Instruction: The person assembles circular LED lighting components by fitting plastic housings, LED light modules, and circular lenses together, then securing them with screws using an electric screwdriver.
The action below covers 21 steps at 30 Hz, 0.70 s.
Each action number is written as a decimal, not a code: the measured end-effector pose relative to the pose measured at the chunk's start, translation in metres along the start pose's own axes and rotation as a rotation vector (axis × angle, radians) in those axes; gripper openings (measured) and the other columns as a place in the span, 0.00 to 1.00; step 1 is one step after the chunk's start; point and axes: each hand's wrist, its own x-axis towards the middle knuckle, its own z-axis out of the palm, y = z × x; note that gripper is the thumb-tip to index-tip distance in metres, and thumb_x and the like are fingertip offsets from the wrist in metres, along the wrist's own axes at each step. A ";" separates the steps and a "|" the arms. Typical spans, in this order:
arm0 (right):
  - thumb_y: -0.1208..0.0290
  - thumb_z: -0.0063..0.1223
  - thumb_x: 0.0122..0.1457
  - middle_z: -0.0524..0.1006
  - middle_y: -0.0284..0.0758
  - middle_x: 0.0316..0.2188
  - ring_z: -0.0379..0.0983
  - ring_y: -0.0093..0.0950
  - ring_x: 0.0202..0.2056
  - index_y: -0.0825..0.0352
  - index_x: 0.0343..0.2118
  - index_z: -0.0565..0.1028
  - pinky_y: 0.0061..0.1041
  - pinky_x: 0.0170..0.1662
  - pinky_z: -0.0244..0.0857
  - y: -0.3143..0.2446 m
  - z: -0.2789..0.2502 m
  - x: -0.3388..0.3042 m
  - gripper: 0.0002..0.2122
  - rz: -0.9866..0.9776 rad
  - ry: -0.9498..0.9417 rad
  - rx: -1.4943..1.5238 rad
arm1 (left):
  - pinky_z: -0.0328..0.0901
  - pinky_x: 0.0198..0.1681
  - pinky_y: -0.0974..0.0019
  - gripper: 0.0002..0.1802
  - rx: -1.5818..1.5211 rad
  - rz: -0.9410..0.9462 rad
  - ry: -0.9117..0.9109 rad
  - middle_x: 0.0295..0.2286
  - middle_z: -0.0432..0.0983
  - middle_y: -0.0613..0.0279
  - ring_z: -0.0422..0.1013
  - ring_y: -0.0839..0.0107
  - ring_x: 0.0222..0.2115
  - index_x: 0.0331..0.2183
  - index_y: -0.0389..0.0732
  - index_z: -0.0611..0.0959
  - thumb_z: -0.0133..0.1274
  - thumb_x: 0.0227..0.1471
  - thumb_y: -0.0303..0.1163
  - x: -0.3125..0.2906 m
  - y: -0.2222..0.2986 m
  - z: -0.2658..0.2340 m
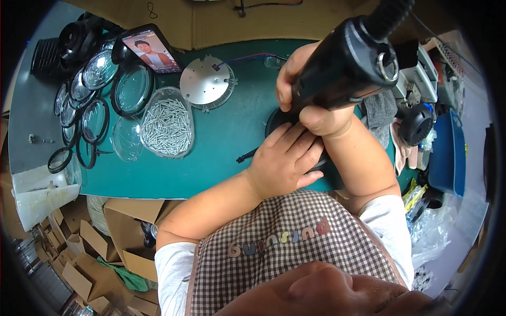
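My right hand [327, 120] is wrapped round a thick black electric screwdriver [337, 68], which has a metal ring near its top and a ribbed cable. The tool points down at a black round part [272, 122] on the table; its tip is hidden behind its body and my hands. My left hand [282, 160] lies over that part, fingers across its top and thumb at the near side, holding it. A short black lead with a plug [245, 157] sticks out left of the part, beside my left wrist.
On the green mat [221, 137] stand a clear tub of screws [167, 124] and a silver disc with wires [204, 81]. Black-rimmed clear covers [132, 89] and a phone [150, 48] are at left. A blue bin [447, 152] and black round housing [416, 124] stand right.
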 end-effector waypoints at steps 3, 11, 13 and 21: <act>0.80 0.74 0.37 0.76 0.28 0.31 0.70 0.15 0.28 0.68 0.47 0.70 0.18 0.29 0.65 0.014 -0.007 -0.007 0.31 -0.033 -0.051 0.029 | 0.59 0.58 0.49 0.35 0.050 0.009 0.003 0.48 0.72 0.52 0.66 0.52 0.53 0.47 0.42 0.77 0.64 0.38 0.49 0.001 0.002 0.000; 0.80 0.75 0.37 0.75 0.26 0.35 0.69 0.15 0.32 0.67 0.48 0.70 0.18 0.33 0.66 0.009 -0.009 -0.010 0.31 0.041 -0.021 0.072 | 0.62 0.57 0.49 0.33 0.011 -0.005 0.031 0.46 0.72 0.52 0.67 0.52 0.50 0.44 0.41 0.79 0.65 0.37 0.48 0.005 0.001 0.000; 0.80 0.75 0.37 0.75 0.26 0.35 0.70 0.15 0.32 0.67 0.48 0.70 0.18 0.33 0.66 0.003 -0.002 -0.011 0.32 0.074 0.034 0.069 | 0.62 0.56 0.50 0.33 0.030 -0.003 0.019 0.46 0.72 0.52 0.67 0.52 0.49 0.44 0.41 0.79 0.65 0.37 0.49 0.007 0.001 -0.001; 0.74 0.76 0.42 0.74 0.27 0.39 0.69 0.16 0.39 0.68 0.52 0.69 0.18 0.40 0.67 -0.003 0.003 -0.011 0.33 0.024 0.135 -0.014 | 0.63 0.53 0.52 0.32 0.068 -0.016 -0.088 0.45 0.73 0.55 0.68 0.55 0.48 0.45 0.43 0.79 0.64 0.38 0.50 0.009 0.004 -0.003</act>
